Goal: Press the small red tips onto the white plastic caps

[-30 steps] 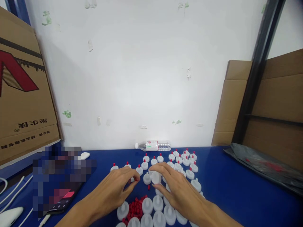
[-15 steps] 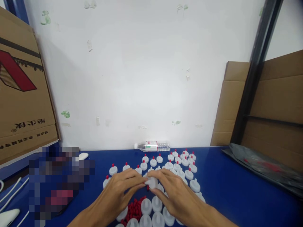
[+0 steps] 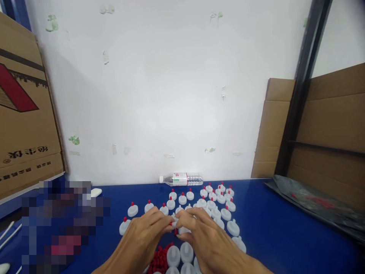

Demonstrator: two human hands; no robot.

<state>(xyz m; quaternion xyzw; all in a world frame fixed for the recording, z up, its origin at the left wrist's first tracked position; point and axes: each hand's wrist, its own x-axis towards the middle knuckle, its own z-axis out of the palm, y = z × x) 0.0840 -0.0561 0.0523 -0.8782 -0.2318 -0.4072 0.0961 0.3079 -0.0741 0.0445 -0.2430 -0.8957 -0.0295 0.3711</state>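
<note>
My left hand pinches a small red tip between thumb and fingers. Facing it, my right hand grips a white spouted cap, its narrow spout toward the red tip. The fingers hide most of this cap. Below and between the hands is a pile of loose red tips. Beside it stand several white caps with bare spouts. Farther back, many white caps carry red tips on their spouts.
A clear plastic bottle lies against the white wall. A large cardboard box is at the left, above a blurred patch on the blue table. At the right are a grey plastic bag and cardboard sheets.
The white cap in my right hand has turned and sits deeper among the fingers. A red tip now shows at my left fingertips, against the spout. The view has shifted slightly.
</note>
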